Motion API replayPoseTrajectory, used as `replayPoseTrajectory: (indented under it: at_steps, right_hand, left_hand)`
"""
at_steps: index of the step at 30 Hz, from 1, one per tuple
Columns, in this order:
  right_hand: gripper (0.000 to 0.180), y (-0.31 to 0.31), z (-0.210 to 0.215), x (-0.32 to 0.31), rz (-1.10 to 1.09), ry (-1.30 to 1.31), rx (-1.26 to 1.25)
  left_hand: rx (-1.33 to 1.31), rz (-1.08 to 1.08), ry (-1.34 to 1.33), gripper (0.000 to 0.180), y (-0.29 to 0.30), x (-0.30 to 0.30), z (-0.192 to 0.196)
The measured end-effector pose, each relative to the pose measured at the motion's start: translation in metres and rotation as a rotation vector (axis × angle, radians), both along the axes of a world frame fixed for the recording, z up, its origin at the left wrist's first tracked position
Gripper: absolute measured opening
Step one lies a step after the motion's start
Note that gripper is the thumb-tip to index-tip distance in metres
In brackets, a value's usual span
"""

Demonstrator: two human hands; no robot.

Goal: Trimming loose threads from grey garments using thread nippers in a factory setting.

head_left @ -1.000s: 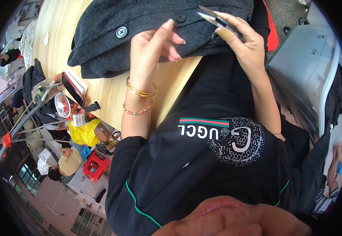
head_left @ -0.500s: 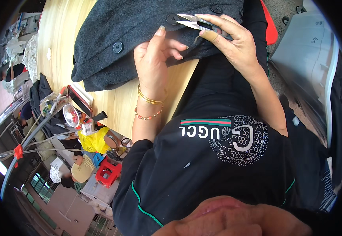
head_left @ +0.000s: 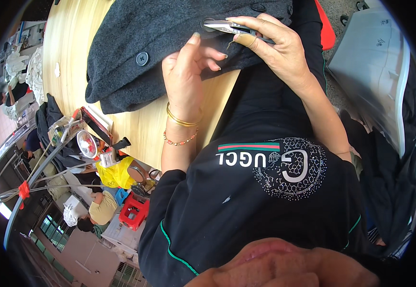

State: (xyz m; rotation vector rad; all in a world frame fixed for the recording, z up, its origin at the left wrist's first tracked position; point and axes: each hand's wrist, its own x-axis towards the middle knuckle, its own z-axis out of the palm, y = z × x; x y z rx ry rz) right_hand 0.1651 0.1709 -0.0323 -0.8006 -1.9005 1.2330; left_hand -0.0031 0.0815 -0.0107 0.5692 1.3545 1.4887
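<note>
A dark grey wool coat (head_left: pixel 136 33) with dark buttons lies on a light wooden table (head_left: pixel 74 52). My left hand (head_left: pixel 186 71) rests on the coat's near edge, fingers curled onto the fabric, with a gold bangle and a bead bracelet on the wrist. My right hand (head_left: pixel 277 45) grips small metal thread snips (head_left: pixel 227 26), whose tips point left at a button (head_left: pixel 208 23) on the coat. Another button (head_left: pixel 142 58) sits further left on the cloth.
A grey plastic crate (head_left: pixel 375 62) stands at my right, and something red (head_left: pixel 326 26) shows behind my right wrist. To the left, beyond the table edge, are a lamp on an arm (head_left: pixel 86 143), a yellow bag (head_left: pixel 114 174), a red stool (head_left: pixel 134 210) and other people.
The view has tilted, so coat and hands sit further right. My right hand has carried the snips left onto a button. My left hand stays on the coat's edge.
</note>
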Motion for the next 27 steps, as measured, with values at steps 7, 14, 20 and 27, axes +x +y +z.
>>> replayPoseTrajectory:
  at_steps: [7,14,20,27]
  right_hand:
    - [0.025,0.004,-0.007,0.006,-0.026,0.242,-0.100]
    - [0.033,0.011,0.012,0.050,-0.169,0.383,-0.516]
    - [0.032,0.009,0.006,0.077,-0.253,0.411,-0.534]
    - [0.037,0.006,-0.026,0.088,-0.252,0.324,-0.388]
  left_hand:
    - [0.030,-0.009,-0.049,0.034,0.003,0.003,0.005]
    - [0.080,-0.166,-0.115,0.033,0.013,0.007,0.011]
    - [0.051,-0.094,-0.348,0.018,0.032,0.041,0.016]
    - [0.048,-0.146,-0.462,0.018,0.051,0.054,-0.018]
